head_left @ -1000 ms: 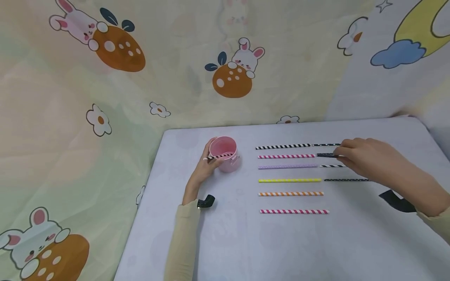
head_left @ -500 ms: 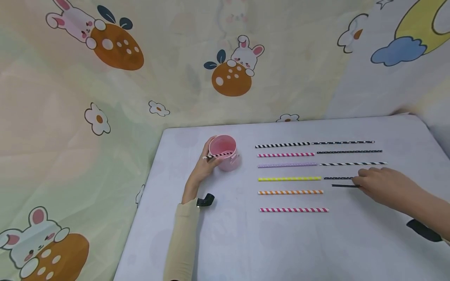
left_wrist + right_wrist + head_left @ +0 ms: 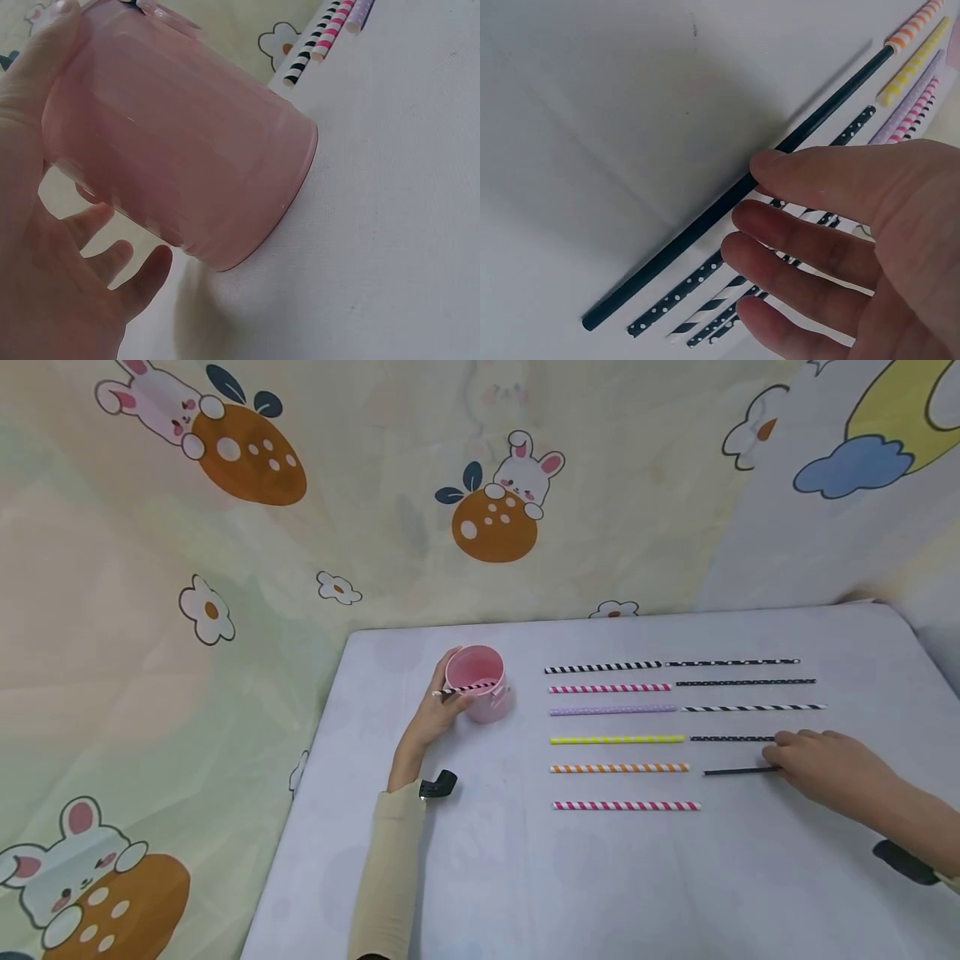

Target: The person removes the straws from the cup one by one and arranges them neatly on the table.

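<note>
My right hand [image 3: 825,768] lies over the far end of the plain black straw [image 3: 738,771], fingers [image 3: 817,180] nearly straight and resting on it rather than wrapped round it; the straw lies flat on the tabletop [image 3: 525,877], end to end with the orange-striped straw [image 3: 619,768] at its 9 o'clock, with a small gap between them. Just beyond it, at 12 o'clock, lies the black dotted straw [image 3: 731,738], then a black-and-white striped one [image 3: 753,707] and two more dark ones further up; on their 9 o'clock side run the yellow straw [image 3: 617,739], a lilac one [image 3: 612,711], a pink-striped one [image 3: 609,688] and a black-striped one [image 3: 602,668]; a second pink-striped straw [image 3: 626,806] lies alone at 6 o'clock of the orange one. My left hand [image 3: 438,714] is curled round the pink cup [image 3: 476,685], well apart at 9 o'clock of the rows, holding it tipped; a striped straw [image 3: 467,690] lies across its mouth.

As I judge it, the round straw could roll under my flat fingers and end up crooked; a careless knuckle could also nudge the dotted straw just beside it; the tilted cup could drop its straw if my grip slackens.
</note>
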Demonstrator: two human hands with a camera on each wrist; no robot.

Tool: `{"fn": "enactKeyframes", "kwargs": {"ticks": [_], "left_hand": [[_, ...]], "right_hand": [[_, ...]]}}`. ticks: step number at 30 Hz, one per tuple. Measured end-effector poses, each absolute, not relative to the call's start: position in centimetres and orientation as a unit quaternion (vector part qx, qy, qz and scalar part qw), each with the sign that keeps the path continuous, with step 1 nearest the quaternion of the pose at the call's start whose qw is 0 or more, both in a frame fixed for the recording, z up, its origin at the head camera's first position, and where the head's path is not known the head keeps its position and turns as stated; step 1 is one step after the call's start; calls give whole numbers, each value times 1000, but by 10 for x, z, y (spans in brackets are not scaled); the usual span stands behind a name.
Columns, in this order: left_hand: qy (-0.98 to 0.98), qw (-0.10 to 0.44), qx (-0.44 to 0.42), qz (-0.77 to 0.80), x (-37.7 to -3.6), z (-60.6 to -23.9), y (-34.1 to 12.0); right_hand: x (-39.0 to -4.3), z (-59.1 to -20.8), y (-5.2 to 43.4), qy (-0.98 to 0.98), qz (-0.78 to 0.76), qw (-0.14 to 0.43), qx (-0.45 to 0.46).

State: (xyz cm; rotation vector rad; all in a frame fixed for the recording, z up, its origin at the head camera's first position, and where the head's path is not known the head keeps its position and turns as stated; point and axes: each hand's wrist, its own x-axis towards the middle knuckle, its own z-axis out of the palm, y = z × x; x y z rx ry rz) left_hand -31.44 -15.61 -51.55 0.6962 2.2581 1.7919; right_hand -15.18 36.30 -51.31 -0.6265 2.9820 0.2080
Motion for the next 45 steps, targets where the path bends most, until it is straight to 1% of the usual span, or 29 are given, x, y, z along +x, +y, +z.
{"fn": "enactKeyframes", "kwargs": {"ticks": [7, 15, 25, 33, 45], "left_hand": [[760, 85, 235, 599, -314, -517, -156], [751, 80, 238, 611, -315, -520, -156], [756, 80, 237, 605, -314, -519, -156], [751, 80, 236, 611, -316, -518, -155], [749, 87, 230, 616, -315, -518, -155]], "right_hand": [[-152, -519, 366, 980, 61, 43, -187], [-151, -520, 367, 980, 46, 28, -194], [-152, -521, 367, 982, 43, 46, -178], [-153, -521, 367, 983, 34, 41, -177], [-165, -499, 359, 982, 9, 80, -171]]}}
